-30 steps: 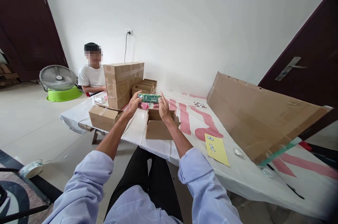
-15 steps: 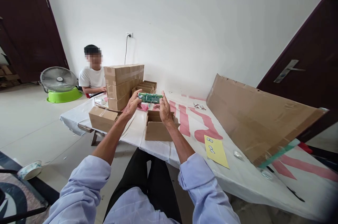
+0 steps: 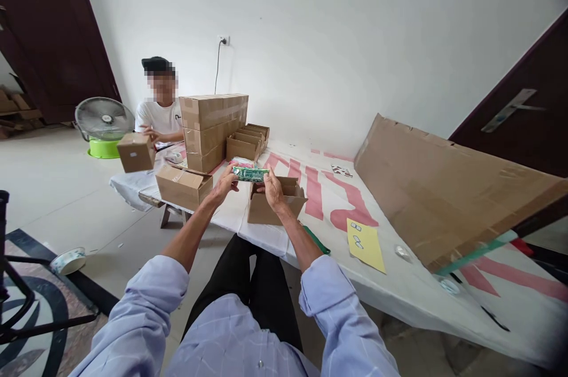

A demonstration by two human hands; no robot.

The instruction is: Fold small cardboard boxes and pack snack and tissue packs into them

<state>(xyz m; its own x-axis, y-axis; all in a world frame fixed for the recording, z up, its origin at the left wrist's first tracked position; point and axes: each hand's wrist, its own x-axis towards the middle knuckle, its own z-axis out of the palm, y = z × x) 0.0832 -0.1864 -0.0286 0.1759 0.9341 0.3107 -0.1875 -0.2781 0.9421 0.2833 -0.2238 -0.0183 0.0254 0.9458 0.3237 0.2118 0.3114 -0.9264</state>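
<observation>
My left hand (image 3: 225,183) grips the left end of a slim green printed packet (image 3: 251,174), and my right hand (image 3: 273,189) closes on its right end. The packet is level, raised over the near side of the table; its exact kind cannot be made out. Just below and behind my right hand stands an open cardboard box (image 3: 270,214) with its flaps up. A pink packet (image 3: 242,162) lies behind the green one. Left of my left hand rests a taped brown carton (image 3: 181,186). Part of a flat green thing (image 3: 318,239) shows beside my right forearm.
Stacked cartons (image 3: 208,128) and a row of open boxes (image 3: 248,143) stand at the back left. A co-worker (image 3: 157,119) holds a small carton (image 3: 135,152) out beside the table. Yellow paper (image 3: 366,245) lies to the right, near a large cardboard sheet (image 3: 444,193).
The co-worker now holds a carton out at the table's left end. Both my hands have lowered slightly with the green packet. A green thing has come into view beside my right forearm.
</observation>
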